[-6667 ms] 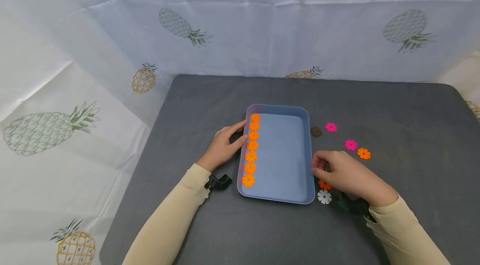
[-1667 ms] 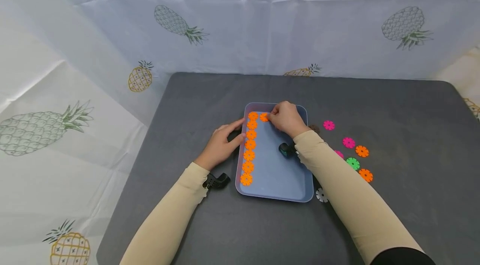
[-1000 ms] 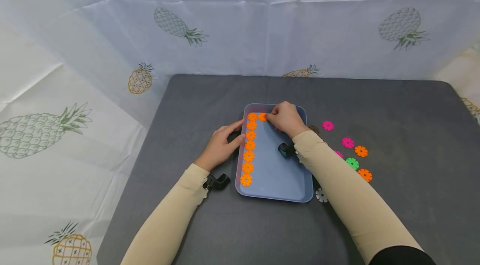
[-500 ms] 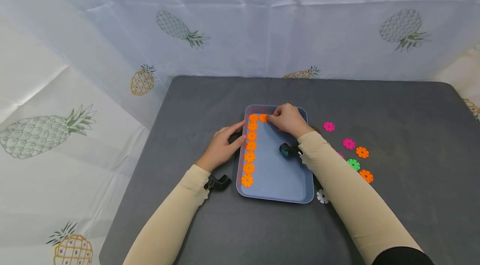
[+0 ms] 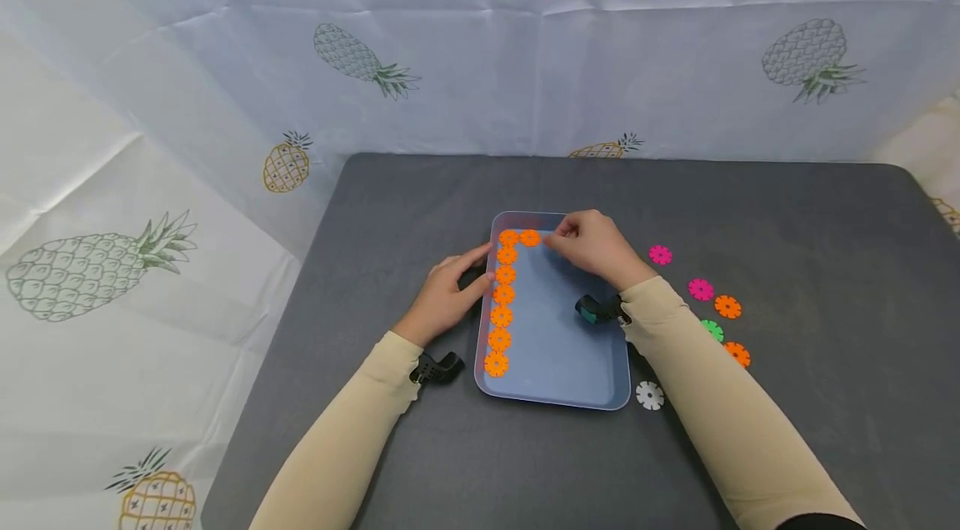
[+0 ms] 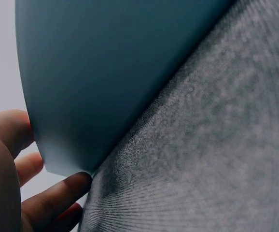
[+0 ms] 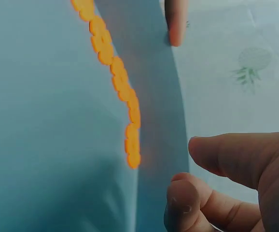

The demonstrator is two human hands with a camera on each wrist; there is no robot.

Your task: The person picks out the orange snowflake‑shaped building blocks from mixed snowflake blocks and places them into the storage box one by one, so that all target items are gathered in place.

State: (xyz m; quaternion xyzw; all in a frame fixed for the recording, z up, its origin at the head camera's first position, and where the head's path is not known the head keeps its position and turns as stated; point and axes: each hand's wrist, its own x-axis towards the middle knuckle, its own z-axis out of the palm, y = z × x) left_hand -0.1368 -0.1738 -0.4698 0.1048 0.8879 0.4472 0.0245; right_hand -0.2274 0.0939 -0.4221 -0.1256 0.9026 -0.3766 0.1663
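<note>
A blue tray (image 5: pixel 566 347) stands on the grey table, longer from front to back than across. Down its left side runs a column of orange notched toy discs (image 5: pixel 504 294). One more orange disc (image 5: pixel 529 238) lies at the tray's far end, right of the column's top. Just right of that disc is my right hand (image 5: pixel 592 245), thumb and forefinger apart with nothing between them, as the right wrist view shows. My left hand (image 5: pixel 442 297) touches the tray's left wall with extended fingers; in the left wrist view its fingertips meet the tray's outside (image 6: pixel 101 72).
Right of the tray lie loose discs: two pink ones (image 5: pixel 701 289), two orange ones (image 5: pixel 727 307), a green one (image 5: pixel 712 331) partly behind my right sleeve, and a white one (image 5: pixel 649 395). A pineapple-print cloth (image 5: pixel 480 80) hangs behind the table (image 5: pixel 420 197).
My right hand came from the loose discs into the tray with an orange disc, slid it left against the column's top, then let go and drew slightly right. My left hand stayed put.
</note>
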